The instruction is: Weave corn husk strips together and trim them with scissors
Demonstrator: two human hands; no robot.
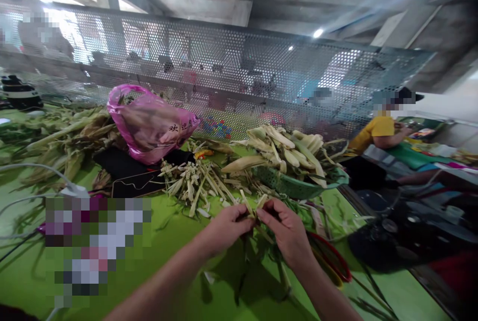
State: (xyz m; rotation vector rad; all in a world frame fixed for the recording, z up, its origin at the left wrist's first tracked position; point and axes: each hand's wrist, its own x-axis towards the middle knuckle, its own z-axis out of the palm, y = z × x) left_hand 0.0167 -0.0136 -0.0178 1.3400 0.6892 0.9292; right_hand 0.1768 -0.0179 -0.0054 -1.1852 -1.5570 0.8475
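Both hands meet above the green table, near its middle, on a bundle of pale corn husk strips (266, 234). My left hand (234, 221) is closed, thumb and fingers pinching the strips from the left. From the right, my right hand (284, 224) pinches the same strips close to their upper ends. Two short husk ends stick up between the fingertips, while longer strips hang below toward the tabletop. Just beyond the hands lies a pile of cut husk pieces (194, 181). A green plastic basket (295, 184) heaped with husks (287, 149) stands behind my right hand.
A pink plastic bag (153, 124) stands at the back left beside more husks (70, 137). Red-handled scissors (341, 261) seem to lie right of my right forearm. White cables (37, 166) cross the left side. A perforated metal screen (224, 72) borders the back; a person in yellow (377, 129) is at right.
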